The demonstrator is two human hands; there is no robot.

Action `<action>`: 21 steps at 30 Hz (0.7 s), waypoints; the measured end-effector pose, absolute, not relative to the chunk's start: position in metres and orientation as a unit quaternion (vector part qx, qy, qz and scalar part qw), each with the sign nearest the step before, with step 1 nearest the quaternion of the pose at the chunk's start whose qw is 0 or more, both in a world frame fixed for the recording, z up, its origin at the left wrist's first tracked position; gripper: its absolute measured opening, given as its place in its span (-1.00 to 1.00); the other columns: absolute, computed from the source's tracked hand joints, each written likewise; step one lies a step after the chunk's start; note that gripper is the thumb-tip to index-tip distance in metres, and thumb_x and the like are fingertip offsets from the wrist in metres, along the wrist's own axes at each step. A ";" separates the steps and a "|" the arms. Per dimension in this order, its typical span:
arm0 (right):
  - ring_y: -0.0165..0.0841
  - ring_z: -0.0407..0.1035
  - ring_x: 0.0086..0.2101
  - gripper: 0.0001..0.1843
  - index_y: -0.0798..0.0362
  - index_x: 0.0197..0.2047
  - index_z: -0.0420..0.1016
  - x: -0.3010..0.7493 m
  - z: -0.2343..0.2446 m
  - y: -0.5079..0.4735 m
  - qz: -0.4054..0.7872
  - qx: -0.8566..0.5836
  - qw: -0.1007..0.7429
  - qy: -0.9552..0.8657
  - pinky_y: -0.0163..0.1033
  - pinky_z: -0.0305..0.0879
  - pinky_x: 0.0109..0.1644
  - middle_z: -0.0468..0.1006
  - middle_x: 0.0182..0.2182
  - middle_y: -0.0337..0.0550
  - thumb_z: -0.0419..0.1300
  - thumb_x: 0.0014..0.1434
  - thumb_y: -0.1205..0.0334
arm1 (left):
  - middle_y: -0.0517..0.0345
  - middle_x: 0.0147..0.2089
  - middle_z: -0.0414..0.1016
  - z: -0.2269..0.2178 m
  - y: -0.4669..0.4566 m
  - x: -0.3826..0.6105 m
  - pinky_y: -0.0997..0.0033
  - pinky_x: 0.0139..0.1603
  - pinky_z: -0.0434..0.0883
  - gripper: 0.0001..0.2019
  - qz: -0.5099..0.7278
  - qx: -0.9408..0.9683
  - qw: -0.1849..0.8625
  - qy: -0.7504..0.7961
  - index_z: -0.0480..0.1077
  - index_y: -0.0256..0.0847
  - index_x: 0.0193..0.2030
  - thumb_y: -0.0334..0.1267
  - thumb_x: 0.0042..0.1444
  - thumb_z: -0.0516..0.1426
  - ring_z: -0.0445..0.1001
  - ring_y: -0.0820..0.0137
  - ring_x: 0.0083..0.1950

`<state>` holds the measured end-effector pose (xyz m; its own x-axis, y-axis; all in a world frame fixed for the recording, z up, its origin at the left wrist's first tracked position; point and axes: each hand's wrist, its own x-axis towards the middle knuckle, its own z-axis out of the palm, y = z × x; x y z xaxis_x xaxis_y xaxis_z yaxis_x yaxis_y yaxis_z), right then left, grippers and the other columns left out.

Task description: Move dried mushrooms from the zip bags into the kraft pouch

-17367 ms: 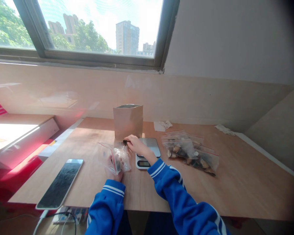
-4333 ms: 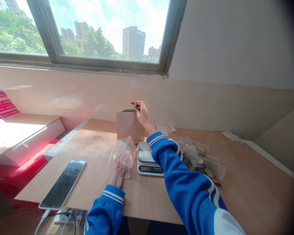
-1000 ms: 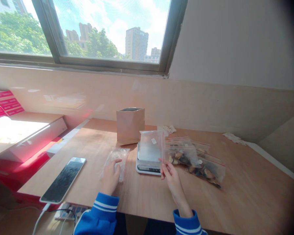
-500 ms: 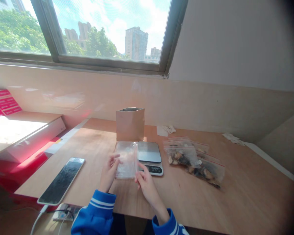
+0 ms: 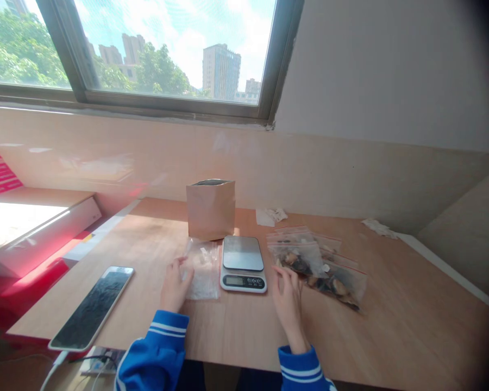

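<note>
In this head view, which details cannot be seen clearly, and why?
Kitchen scale's display: digits too small to read.
Kraft pouch: inside hidden by its walls.
Clear plastic bag: contents blurred by plastic; left hand covers its edge.
Zip bags: lower pieces hidden by upper bags.

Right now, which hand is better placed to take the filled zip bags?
Probably the right hand: it is at the filled zip bags; the left hand is on the clear bag, beyond the digital scale.

Wooden table (image 5: 391, 326) carried: kraft pouch (image 5: 211, 210), upright; digital scale (image 5: 243, 264) just in front; clear bag (image 5: 204, 271) beside it; phone (image 5: 92, 308) far left; paper scrap (image 5: 269, 216); overlapping zip bags (image 5: 309, 266) right of scale.
</note>
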<state>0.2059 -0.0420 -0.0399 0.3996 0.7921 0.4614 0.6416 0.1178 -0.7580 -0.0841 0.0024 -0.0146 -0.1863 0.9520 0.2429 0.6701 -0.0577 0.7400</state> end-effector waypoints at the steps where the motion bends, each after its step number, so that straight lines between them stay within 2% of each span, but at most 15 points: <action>1: -0.07 0.20 0.06 -0.65 0.10 -0.06 0.46 0.217 -0.047 -0.041 0.028 -0.671 0.494 -0.552 0.15 0.12 0.14 0.35 0.01 0.12 -0.03 0.21 0.16 | -0.16 -0.01 0.40 -0.017 0.003 -0.083 0.07 0.05 0.32 -0.56 0.377 0.626 0.138 0.669 0.33 -0.29 -0.01 -0.10 -0.01 0.09 0.36 0.07 0.08; 4: -0.06 0.07 0.18 -0.59 0.05 0.08 0.37 0.237 -0.068 -0.040 -0.022 -0.677 0.451 -0.582 0.16 0.08 0.18 0.22 0.17 0.08 -0.08 0.21 0.23 | -0.22 0.00 0.38 -0.022 0.004 -0.078 -0.02 0.09 0.26 -0.49 0.317 0.636 0.088 0.698 0.29 -0.34 0.09 -0.14 0.00 0.11 0.33 0.01 0.09; 7: -0.10 0.03 0.21 -0.53 0.02 0.17 0.27 0.241 -0.079 -0.040 -0.014 -0.671 0.432 -0.603 0.13 0.08 0.21 0.16 0.23 0.02 -0.11 0.22 0.26 | -0.17 -0.09 0.39 -0.023 0.004 -0.076 0.03 0.05 0.29 -0.37 0.306 0.648 0.103 0.690 0.15 -0.36 0.24 -0.15 0.03 0.10 0.38 0.07 0.01; 12: -0.11 0.04 0.23 -0.52 0.04 0.19 0.28 0.238 -0.078 -0.042 0.010 -0.677 0.404 -0.615 0.07 0.11 0.21 0.10 0.26 0.02 -0.11 0.23 0.25 | 0.04 -0.26 0.38 -0.027 0.003 -0.078 0.10 -0.06 0.36 -0.30 0.342 0.668 0.134 0.647 -0.01 -0.27 0.33 -0.20 0.03 0.08 0.43 0.18 -0.15; 15: -0.12 0.08 0.22 -0.52 0.04 0.17 0.30 0.239 -0.076 -0.044 0.026 -0.682 0.394 -0.615 0.01 0.17 0.18 0.07 0.28 0.02 -0.13 0.22 0.26 | 0.12 -0.34 0.36 -0.028 0.003 -0.079 0.14 -0.11 0.38 -0.30 0.358 0.673 0.138 0.632 -0.02 -0.27 0.33 -0.22 0.02 0.07 0.42 0.24 -0.23; 18: -0.15 0.16 0.18 -0.52 0.02 0.17 0.31 0.238 -0.075 -0.046 0.033 -0.682 0.394 -0.615 -0.06 0.25 0.12 0.07 0.28 0.00 -0.13 0.21 0.28 | 0.10 -0.33 0.36 -0.023 0.005 -0.083 0.16 -0.11 0.37 -0.30 0.353 0.665 0.127 0.646 -0.02 -0.29 0.33 -0.25 0.02 0.06 0.42 0.25 -0.23; 21: -0.15 0.23 0.14 -0.53 0.02 0.15 0.32 0.238 -0.074 -0.047 0.024 -0.682 0.393 -0.616 -0.07 0.28 0.08 0.11 0.26 0.03 -0.11 0.21 0.27 | -0.03 -0.23 0.38 -0.011 0.005 -0.090 0.07 -0.07 0.34 -0.30 0.301 0.637 0.094 0.703 -0.01 -0.27 0.34 -0.23 0.04 0.08 0.40 0.15 -0.13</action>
